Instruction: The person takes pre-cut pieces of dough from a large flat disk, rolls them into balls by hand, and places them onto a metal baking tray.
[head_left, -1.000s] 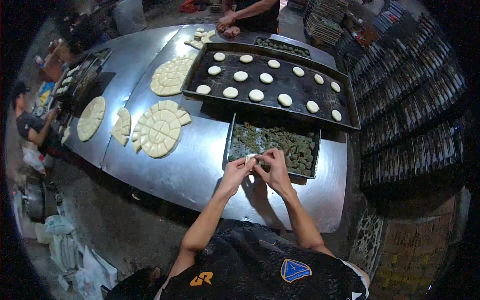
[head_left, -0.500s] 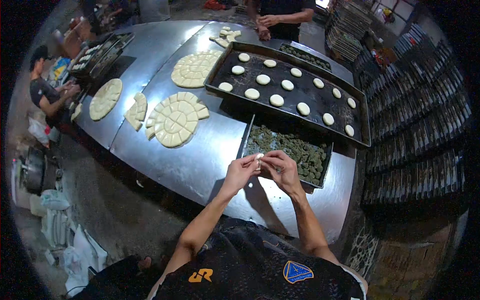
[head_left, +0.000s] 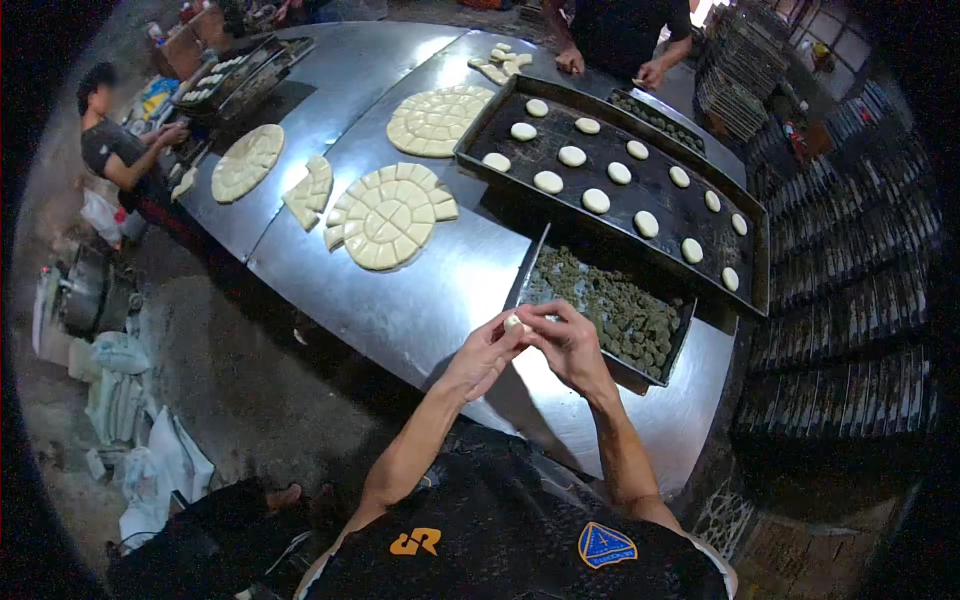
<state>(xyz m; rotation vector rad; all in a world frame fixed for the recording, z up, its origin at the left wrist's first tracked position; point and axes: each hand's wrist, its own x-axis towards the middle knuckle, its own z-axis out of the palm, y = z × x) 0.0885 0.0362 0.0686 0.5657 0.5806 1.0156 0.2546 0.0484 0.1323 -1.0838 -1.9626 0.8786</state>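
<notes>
Both the left hand [head_left: 485, 352] and right hand [head_left: 572, 345] have fingers closed, pinching a small dough piece [head_left: 514, 323] between fingertips, above the desk [head_left: 440, 290], filling tray [head_left: 530, 268] just beyond. We judge sealing is underway; the next move calls for gentle rounding.

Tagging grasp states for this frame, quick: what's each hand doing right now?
left hand: fingers closed on a small pale dough piece.
right hand: fingers pinched on the same dough piece.
</notes>
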